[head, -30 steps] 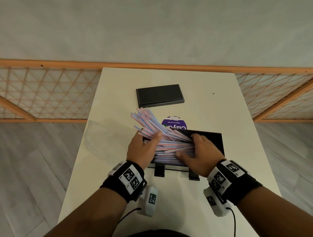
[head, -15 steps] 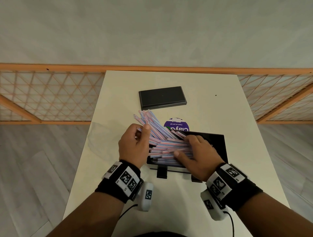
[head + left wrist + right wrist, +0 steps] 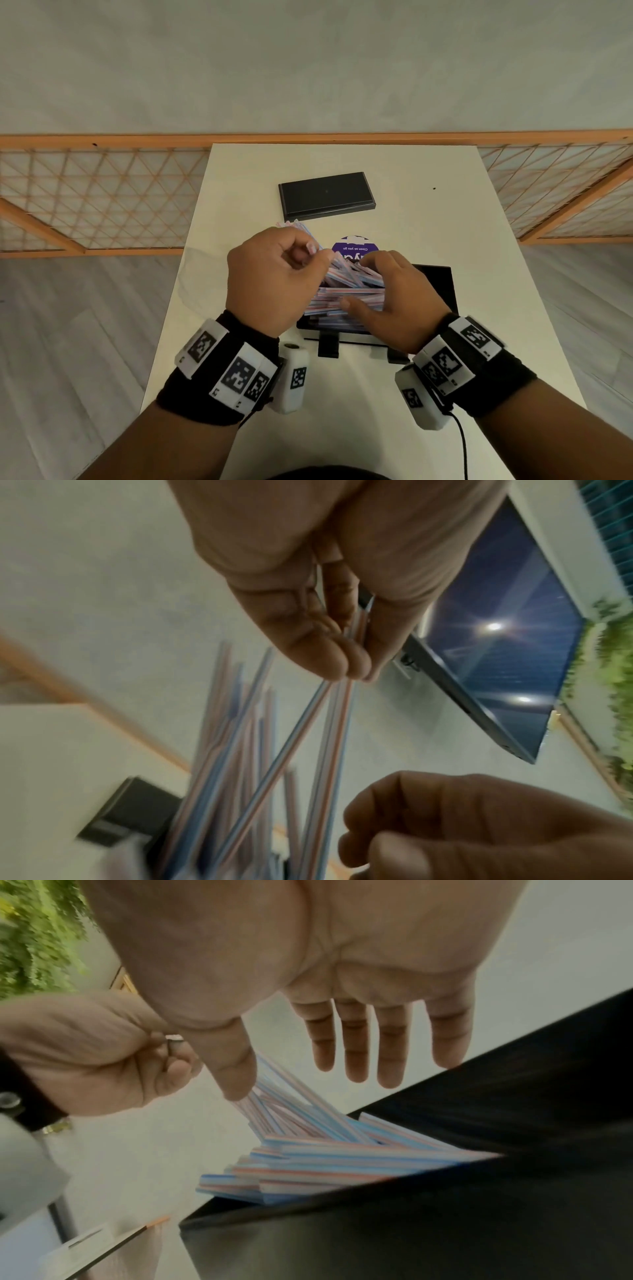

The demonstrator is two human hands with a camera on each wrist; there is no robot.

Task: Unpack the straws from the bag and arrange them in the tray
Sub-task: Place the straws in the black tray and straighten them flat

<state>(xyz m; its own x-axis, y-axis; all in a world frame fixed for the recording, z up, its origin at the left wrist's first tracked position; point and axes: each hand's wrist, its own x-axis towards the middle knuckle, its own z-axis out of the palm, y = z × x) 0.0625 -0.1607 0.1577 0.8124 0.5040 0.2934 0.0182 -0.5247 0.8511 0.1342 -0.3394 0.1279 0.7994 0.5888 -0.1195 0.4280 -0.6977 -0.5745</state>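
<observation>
Left grip [image 3: 274,281] has lifted – pinching straws [image 3: 346,291]; right grip [image 3: 383,301] flat, open on them.

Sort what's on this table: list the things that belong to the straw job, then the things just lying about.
Part of the job:
- red-and-blue striped plastic straws
- black rectangular tray holding them
- left hand, pinching a few straws
- right hand, fingers straight over the pile

Lying about:
- flat black rectangular lid
- round purple label
</observation>
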